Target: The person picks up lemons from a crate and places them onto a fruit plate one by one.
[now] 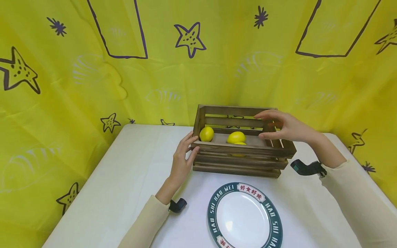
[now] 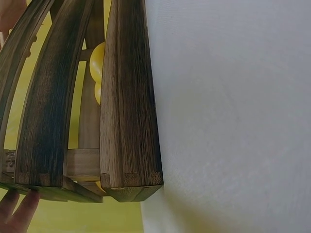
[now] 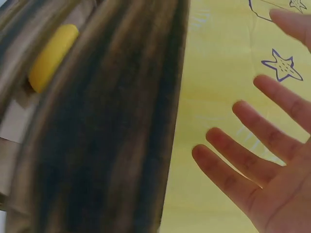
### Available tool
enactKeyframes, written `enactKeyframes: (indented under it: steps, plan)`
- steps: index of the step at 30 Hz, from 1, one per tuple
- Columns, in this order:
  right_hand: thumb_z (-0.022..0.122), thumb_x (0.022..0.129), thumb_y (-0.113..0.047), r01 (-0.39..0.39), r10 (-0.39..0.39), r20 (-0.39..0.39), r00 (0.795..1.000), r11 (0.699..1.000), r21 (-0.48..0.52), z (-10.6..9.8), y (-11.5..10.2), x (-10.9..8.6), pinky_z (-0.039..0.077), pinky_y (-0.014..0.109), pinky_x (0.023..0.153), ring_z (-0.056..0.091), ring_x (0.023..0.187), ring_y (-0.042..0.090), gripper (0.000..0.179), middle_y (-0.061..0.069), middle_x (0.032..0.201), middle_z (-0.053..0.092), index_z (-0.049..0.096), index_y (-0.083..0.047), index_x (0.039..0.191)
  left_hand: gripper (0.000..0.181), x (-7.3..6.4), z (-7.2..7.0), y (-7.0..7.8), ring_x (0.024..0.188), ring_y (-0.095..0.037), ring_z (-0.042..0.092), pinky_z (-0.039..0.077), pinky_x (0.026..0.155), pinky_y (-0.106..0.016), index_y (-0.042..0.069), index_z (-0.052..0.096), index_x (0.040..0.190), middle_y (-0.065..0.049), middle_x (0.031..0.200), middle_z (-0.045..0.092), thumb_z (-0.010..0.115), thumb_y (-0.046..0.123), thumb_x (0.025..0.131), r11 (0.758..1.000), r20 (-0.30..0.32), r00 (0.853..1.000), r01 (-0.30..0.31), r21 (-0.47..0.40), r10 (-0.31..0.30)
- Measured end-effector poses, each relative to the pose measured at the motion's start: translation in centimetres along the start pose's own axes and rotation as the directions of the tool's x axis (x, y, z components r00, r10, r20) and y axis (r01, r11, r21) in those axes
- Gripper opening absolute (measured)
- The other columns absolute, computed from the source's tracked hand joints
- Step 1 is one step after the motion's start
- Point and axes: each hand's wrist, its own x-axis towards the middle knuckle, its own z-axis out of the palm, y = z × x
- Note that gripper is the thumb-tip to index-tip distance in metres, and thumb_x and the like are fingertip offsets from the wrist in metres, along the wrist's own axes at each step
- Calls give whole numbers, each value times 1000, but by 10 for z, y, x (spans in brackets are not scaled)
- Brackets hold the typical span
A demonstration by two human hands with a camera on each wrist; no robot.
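A brown slatted wooden crate (image 1: 235, 151) stands on the white table, holding yellow lemons. One lemon (image 1: 206, 134) lies at its left end; another lemon (image 1: 236, 137) sits near the middle, with a further one partly hidden behind the front slat. At the crate's left end, my left hand (image 1: 182, 159) rests its fingertips on the corner, thumb by the front slat. Those fingers (image 2: 24, 213) reach the slat ends in the left wrist view. Over the crate's right end hovers my right hand (image 1: 289, 127), fingers spread and holding nothing. The right wrist view shows its fingers (image 3: 233, 182) apart beside the crate slat.
In front of the crate lies a white plate (image 1: 243, 220) with a green lettered rim. A yellow patterned curtain (image 1: 155, 75) hangs behind and around the table (image 1: 133, 165). A dark wrist camera (image 1: 305, 168) juts from the right sleeve, close to the crate's right end.
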Motion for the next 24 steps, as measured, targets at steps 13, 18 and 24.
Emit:
enactKeyframes:
  steps: [13,18,24]
  plan:
    - [73,87,-11,-69,56,164,985,995,77,-13,-3,33,44,59,100,49,126,42,56,18,141,50,50,-4,138,36,0,-1,0,133,-30,46,54,93,-38,7,54,130,-13,147,46,62,8,95,1000,2,1000,3,18,-3]
    - [72,89,-11,-57,37,214,976,994,88,-10,4,45,45,57,100,49,126,44,56,22,141,49,49,-3,139,36,1,0,-1,133,-29,47,54,94,-37,8,53,131,-12,147,45,62,9,96,1000,3,1000,-3,13,3]
    - [70,90,-7,-22,-6,282,959,995,96,-12,9,57,43,56,103,43,132,44,53,23,140,49,49,3,137,36,1,1,-2,133,-28,47,54,94,-37,9,54,131,-11,147,46,62,9,96,1000,0,1000,-2,17,2]
